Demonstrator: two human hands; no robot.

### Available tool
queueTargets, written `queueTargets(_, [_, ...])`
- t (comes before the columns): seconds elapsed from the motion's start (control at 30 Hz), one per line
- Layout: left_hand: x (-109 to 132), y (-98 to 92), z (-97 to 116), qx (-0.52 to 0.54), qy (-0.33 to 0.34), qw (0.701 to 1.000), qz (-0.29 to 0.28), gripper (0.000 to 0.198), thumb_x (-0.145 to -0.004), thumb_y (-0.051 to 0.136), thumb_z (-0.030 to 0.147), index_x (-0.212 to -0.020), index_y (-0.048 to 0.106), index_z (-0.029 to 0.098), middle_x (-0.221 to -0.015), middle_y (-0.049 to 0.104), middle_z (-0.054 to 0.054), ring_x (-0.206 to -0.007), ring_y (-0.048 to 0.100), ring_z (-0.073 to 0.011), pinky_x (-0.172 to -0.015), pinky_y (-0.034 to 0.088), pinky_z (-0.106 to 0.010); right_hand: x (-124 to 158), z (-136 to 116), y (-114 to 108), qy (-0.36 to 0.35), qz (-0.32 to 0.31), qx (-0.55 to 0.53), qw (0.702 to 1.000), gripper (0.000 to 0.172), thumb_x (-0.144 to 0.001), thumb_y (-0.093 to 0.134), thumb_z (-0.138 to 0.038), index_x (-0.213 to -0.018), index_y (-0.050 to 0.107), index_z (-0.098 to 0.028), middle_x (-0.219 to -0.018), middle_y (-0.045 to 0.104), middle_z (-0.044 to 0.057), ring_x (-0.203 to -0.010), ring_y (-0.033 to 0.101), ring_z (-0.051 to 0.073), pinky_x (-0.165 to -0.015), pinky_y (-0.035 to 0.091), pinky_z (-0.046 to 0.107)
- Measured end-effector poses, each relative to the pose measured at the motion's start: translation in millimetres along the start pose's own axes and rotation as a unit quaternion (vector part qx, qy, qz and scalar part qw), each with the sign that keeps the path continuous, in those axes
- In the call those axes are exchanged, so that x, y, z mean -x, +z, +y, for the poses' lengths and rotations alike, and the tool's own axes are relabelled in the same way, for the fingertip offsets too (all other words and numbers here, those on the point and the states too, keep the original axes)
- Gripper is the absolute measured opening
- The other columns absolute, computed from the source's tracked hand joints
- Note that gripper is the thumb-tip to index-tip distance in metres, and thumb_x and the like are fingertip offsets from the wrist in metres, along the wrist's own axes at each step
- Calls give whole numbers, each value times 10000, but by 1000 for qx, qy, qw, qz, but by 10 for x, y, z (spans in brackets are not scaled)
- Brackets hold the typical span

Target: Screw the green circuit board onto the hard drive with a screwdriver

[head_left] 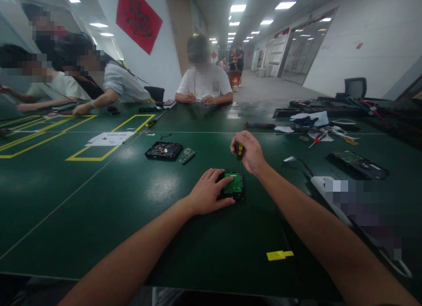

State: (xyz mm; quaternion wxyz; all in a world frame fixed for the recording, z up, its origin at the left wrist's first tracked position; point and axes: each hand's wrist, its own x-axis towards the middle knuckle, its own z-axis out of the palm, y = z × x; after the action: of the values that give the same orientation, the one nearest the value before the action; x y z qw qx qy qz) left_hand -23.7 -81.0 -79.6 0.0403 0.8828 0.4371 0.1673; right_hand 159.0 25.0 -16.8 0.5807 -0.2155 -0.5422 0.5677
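A hard drive (238,191) with its green circuit board (233,183) facing up lies flat on the table in front of me. My left hand (209,191) grips it from the left, thumb along the near edge and a finger resting over the board. Above the drive's far right corner, my right hand (249,152) is closed round the black and yellow handle of a screwdriver (239,151). The shaft points down at the drive's edge; whether its tip sits in a screw is too small to tell.
An opened hard drive (164,150) and a loose circuit board (187,156) lie to the left. Another drive (359,164), a red screwdriver (317,140) and cables are on the right. A yellow tag (279,255) lies near the front. A person (204,81) sits opposite; others work at left.
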Motion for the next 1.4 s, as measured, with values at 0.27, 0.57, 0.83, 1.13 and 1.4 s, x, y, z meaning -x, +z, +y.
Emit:
queueTargets(0.27, [3, -4, 2, 2, -1, 1000, -1, 773, -942, 648, 704, -1571, 496, 281, -1601, 433, -141, -1454, 424, -396, -1228, 360, -606, 7, 25, 29, 30, 8, -53, 998, 504, -898, 657, -725, -787, 577, -240, -587, 545, -56, -437, 428, 88, -433, 335, 245])
queueTargets(0.57, [-6, 8, -4, -4, 2, 1000, -2, 780, -936, 658, 705, -1569, 495, 278, -1601, 432, -149, -1447, 433, -396, -1222, 366, -600, -1, 61, -43, -5, 4, -29, 1000, 364, -873, 780, -487, -767, 533, -241, -632, 613, -56, -471, 514, 96, -429, 344, 227])
queueTargets(0.83, [3, 0, -2, -2, -4, 1000, -9, 767, -949, 637, 707, -1575, 490, 288, -1613, 420, -138, -1471, 412, -399, -1244, 337, -611, -38, 44, -17, 34, -12, -25, 999, 468, -865, 748, -679, -838, 655, -220, -682, 621, -26, -547, 564, 104, -504, 451, 241])
queueTargets(1.13, [2, 22, -16, 0, 4, 1000, 2, 774, -938, 655, 702, -1566, 499, 278, -1592, 442, -151, -1448, 435, -403, -1234, 348, -612, 5, 72, 50, 3, 2, -39, 999, 424, -874, 785, -572, -827, 512, -250, -606, 568, -83, -405, 387, 63, -392, 239, 219])
queueTargets(1.4, [-1, 6, -6, -6, 2, 1000, -1, 766, -946, 642, 703, -1568, 499, 280, -1591, 437, -150, -1456, 426, -396, -1234, 349, -608, -22, 35, 0, 17, -21, -2, 1000, 421, -884, 764, -623, -804, 650, -226, -687, 616, -22, -583, 574, 111, -537, 461, 240])
